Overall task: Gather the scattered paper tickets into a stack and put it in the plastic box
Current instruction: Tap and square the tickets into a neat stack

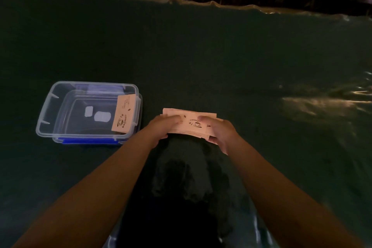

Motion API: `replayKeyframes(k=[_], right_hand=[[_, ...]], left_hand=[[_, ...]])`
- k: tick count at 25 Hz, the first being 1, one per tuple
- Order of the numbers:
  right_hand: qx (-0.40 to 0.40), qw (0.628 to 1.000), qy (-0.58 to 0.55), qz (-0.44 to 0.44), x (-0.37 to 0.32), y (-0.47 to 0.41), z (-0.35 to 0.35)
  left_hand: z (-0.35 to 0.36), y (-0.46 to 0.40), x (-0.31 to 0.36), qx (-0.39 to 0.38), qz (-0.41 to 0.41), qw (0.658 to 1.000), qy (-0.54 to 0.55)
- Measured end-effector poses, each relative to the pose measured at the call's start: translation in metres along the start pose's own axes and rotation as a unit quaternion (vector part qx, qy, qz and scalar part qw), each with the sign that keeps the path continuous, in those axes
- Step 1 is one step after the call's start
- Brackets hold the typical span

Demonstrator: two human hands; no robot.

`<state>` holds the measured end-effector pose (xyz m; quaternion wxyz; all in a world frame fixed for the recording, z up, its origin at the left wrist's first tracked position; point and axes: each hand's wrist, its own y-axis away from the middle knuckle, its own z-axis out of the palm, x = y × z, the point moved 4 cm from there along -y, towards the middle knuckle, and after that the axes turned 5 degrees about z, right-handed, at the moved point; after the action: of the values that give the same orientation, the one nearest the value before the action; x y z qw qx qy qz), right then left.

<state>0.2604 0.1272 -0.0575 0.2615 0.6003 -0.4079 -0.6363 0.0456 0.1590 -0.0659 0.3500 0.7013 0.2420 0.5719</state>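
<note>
1. Both hands hold one stack of paper tickets (191,124) between them, a little above the dark green worktop (221,56), near the middle of the view.
2. The left hand (163,127) is closed on the left end of the stack, thumb lying across the top ticket and fingers curled underneath.
3. The right hand (219,133) is closed on the right end in the same way, thumb on top and fingers below.
4. The top ticket is pale peach and shows a printed coffee cup, two small beans and the word "COFFEE".
5. The stack is not squared up: several ticket edges stick out at the far side and at the near right corner.
6. A clear plastic box (48,106) sits on the worktop to the left of the hands, near them but not touching them. It is open at the top.
7. The box rests on what looks like its blue-edged lid (88,142), whose blue strip shows along the near side.
8. One single ticket (123,115) is already in the box, leaning tilted against the right-hand wall, with the same coffee print facing up.
9. Two pale patches (101,117) show on the box floor; I cannot tell what they are.
10. A clear wrinkled sheet covers the worktop and catches glare at the far right (314,102).
11. A dark shadow falls on the worktop between the bare forearms.
</note>
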Motion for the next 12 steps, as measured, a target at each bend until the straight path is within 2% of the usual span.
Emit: replayKeyframes(k=[7, 12], right_hand=[[0.014, 0.998, -0.054, 0.037, 0.009, -0.006, 0.01], [-0.007, 0.994, -0.093, 0.049, 0.016, -0.006, 0.006]], left_hand=[[-0.002, 0.003, 0.001, -0.009, 0.001, 0.999, 0.044], [-0.001, 0.014, -0.005, -0.038, -0.036, 0.992, 0.115]])
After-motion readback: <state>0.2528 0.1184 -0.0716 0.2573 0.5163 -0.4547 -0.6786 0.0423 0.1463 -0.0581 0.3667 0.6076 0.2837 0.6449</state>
